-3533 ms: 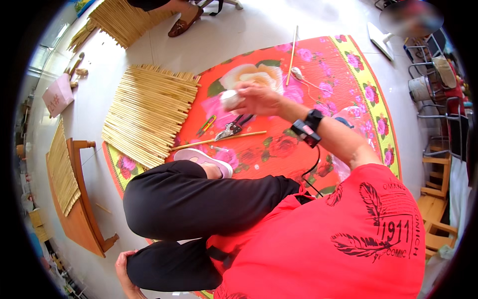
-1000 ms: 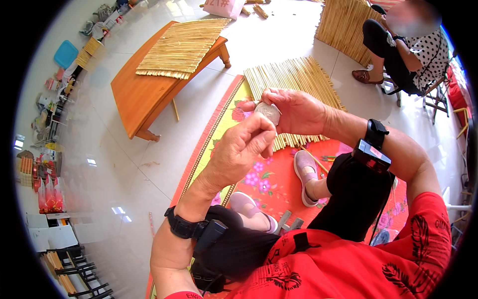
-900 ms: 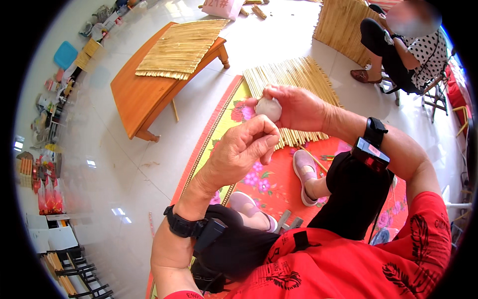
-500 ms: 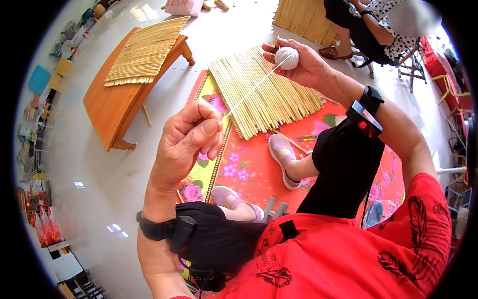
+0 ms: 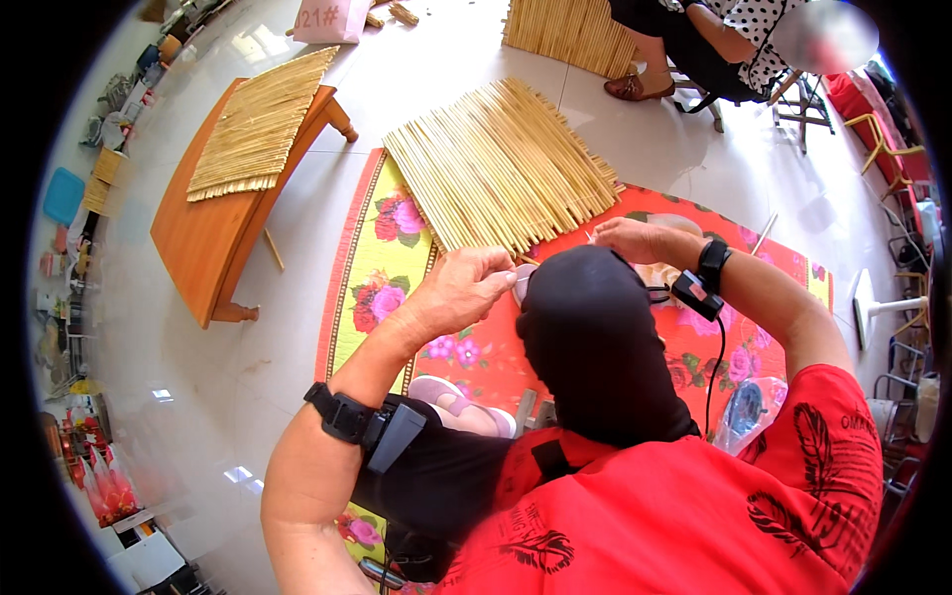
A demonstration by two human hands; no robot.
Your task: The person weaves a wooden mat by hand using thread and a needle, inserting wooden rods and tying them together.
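My left hand is closed in a pinch beside my raised black-trousered knee. A faint white strand runs from its fingertips toward the knee. Beyond the knee's other side, my right hand has its fingers drawn together, with a bit of white string at their tips. The knee hides the space between the hands, and the ball of string is out of sight. Just past both hands, a mat of straw-coloured stalks lies partly on the red and yellow flowered floor mat.
To the left stands a low orange wooden table bearing another stalk mat. A third stalk mat lies at the back, near a seated person. A plastic bag with something blue rests by my right side.
Both hands have come down, the left moving right and the right dropping from above the stalk mat. My knee has risen between them. The ball of string has gone from view.
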